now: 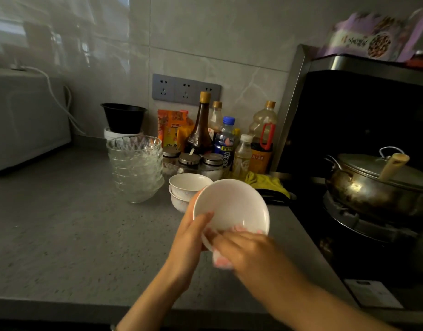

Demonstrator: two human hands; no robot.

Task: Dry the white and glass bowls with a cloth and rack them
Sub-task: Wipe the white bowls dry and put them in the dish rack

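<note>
Wiping a white bowl

Left hand (189, 237) grips the tilted white bowl (232, 206) by its rim; right hand (248, 252) curls around a pink-and-white cloth (221, 261) against it.

One white bowl (230, 206) is tilted, a pink-white cloth (220, 262) against its lower rim; two stacked white bowls (187, 186) stand beside the glass bowl stack (136, 166).

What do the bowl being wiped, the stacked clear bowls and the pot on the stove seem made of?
White bowl: probably glazed ceramic, maybe melamine; opaque, smooth, soft sheen.
Stacked bowls: clear pressed glass; see-through, faceted pattern glinting.
Pot: metal, likely stainless steel, browned; bright reflections on its side.
</note>
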